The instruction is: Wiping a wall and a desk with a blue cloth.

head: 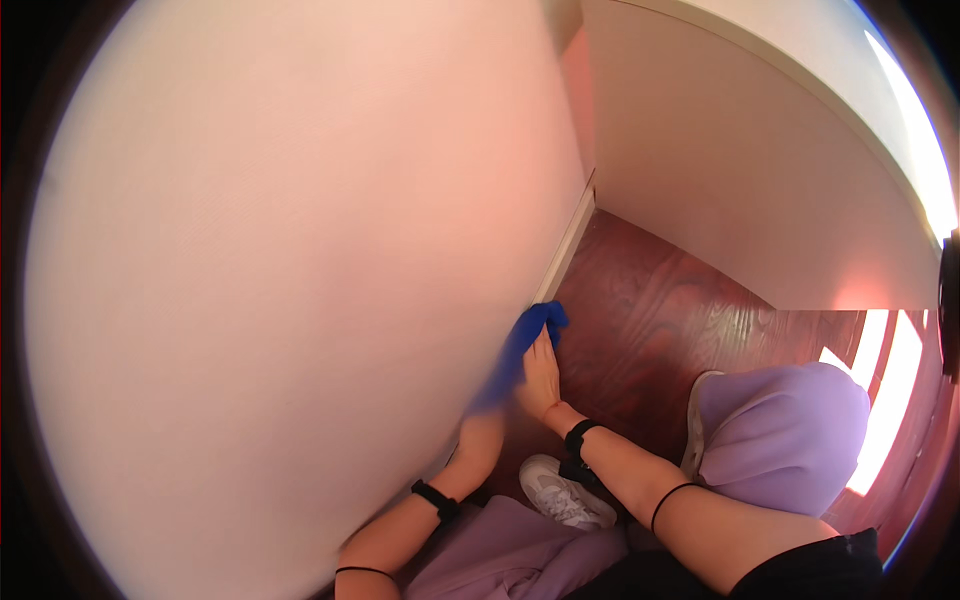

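Note:
A blue cloth (517, 345) lies along the foot of a pale wall (315, 247), pressed to the cream baseboard (566, 251). My right hand (540, 375) grips its far part, fingers stretched forward along the board. Nearer to me, my left hand (482, 435) is on the cloth's near end; its fingers are blurred and mostly hidden by the fabric. Each wrist wears a black band.
Dark red wood floor (637, 300) borders the baseboard. A pale upright panel (735, 165) stands ahead to the right, meeting the wall in a narrow corner. Below me are my white sneaker (562, 491) and lilac-trousered knee (787, 435). Sunlight strips cross the floor at right.

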Demonstrator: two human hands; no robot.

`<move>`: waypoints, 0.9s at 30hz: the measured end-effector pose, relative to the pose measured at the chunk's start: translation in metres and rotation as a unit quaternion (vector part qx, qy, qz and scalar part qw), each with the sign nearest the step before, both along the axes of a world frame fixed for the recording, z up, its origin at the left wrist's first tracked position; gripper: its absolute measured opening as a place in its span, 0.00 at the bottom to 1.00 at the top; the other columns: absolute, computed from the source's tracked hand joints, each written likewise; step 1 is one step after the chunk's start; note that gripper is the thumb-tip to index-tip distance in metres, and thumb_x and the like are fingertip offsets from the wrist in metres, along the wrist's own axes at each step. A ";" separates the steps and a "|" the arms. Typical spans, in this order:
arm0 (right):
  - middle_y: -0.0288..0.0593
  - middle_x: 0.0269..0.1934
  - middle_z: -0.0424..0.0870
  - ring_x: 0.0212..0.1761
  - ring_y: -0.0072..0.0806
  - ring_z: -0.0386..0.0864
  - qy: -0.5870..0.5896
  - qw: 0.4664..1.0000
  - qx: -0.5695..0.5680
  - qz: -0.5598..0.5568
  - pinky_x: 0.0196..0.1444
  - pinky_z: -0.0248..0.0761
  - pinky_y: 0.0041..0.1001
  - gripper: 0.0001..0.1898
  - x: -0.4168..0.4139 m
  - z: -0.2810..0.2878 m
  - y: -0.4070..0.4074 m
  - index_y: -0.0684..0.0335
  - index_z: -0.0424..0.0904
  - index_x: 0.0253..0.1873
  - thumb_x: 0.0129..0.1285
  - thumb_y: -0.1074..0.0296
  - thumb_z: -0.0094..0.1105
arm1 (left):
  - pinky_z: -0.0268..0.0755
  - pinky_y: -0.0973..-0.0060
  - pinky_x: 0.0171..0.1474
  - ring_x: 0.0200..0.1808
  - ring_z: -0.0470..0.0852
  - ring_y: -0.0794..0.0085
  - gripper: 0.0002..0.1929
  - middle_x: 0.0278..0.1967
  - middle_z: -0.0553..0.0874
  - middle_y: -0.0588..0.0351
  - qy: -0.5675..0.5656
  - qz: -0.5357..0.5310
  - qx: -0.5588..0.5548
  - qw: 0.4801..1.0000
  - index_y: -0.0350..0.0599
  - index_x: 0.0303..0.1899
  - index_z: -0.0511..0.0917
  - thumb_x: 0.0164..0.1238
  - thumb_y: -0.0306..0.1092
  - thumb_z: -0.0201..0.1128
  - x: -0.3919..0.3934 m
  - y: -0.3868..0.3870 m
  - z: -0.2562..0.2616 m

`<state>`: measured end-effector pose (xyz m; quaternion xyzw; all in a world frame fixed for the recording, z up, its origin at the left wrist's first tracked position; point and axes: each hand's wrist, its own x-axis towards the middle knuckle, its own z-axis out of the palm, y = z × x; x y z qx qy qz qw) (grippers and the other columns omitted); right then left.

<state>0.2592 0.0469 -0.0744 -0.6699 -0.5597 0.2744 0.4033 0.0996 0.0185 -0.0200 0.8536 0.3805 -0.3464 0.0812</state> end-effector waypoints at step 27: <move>0.66 0.76 0.52 0.71 0.61 0.61 0.078 0.989 0.006 -0.122 0.72 0.62 0.41 0.40 0.008 -0.013 0.009 0.70 0.55 0.75 0.60 0.70 0.62 | 0.44 0.65 0.79 0.75 0.63 0.61 0.31 0.72 0.69 0.51 0.183 -0.146 0.270 0.934 0.40 0.75 0.61 0.73 0.40 0.53 0.121 0.004 0.028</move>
